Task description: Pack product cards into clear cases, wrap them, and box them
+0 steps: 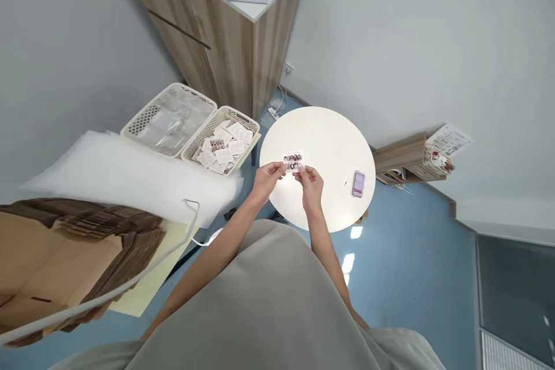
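Note:
My left hand (267, 178) and my right hand (311, 184) pinch the two lower corners of a small white card of press-on nails (293, 157). Two rows of dark and reddish shiny nails cover the card, and its face is turned up toward me. Both hands are over the near part of a round white table (316, 127). Fingertips hide the card's lower edges. To the left, a white perforated basket (189, 153) holds many similar cards (224, 155), most lying with their white side up.
Another white basket (130, 127) contains clear plastic bags. White foam sheeting (130, 167) and folded brown cardboard (78, 266) lie at left. A blurred phone (358, 184) rests on the table's right side. A wooden cabinet (234, 46) stands behind; a low shelf (403, 153) is at right.

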A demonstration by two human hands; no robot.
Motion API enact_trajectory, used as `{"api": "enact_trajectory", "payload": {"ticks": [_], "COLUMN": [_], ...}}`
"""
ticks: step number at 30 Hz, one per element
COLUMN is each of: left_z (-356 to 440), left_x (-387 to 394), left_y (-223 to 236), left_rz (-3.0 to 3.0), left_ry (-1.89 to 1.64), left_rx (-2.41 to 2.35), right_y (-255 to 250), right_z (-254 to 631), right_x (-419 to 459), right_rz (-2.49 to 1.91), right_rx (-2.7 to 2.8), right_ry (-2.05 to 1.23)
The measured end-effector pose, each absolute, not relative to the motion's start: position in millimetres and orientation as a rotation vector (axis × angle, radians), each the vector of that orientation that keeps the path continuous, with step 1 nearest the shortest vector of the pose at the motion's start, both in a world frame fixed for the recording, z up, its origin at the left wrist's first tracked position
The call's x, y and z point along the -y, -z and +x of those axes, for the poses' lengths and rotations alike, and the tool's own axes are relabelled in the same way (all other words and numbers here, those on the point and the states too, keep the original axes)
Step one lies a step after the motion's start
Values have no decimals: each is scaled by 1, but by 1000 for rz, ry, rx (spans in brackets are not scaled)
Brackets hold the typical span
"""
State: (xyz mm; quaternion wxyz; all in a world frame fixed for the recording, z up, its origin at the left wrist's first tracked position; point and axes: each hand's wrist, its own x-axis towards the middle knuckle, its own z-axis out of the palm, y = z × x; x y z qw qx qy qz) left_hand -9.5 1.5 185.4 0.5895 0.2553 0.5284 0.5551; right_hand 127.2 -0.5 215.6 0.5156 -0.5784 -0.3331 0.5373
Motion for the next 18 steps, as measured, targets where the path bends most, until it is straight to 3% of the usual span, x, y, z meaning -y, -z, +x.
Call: {"api": "enact_trajectory", "payload": {"ticks": [10,18], "left_z": [28,24], "left_x": [-16,-15], "left_y": [-203,-225], "left_rz": [640,544], "left_ry": [-1172,-1015], "left_rx": [-1034,-619], "right_y": [-236,-250], "right_z": [173,174], "right_x": [1,9], "right_rz": [-1365,-1195], "right_rx": [844,644], "right_ry": [-1124,-1530]}}
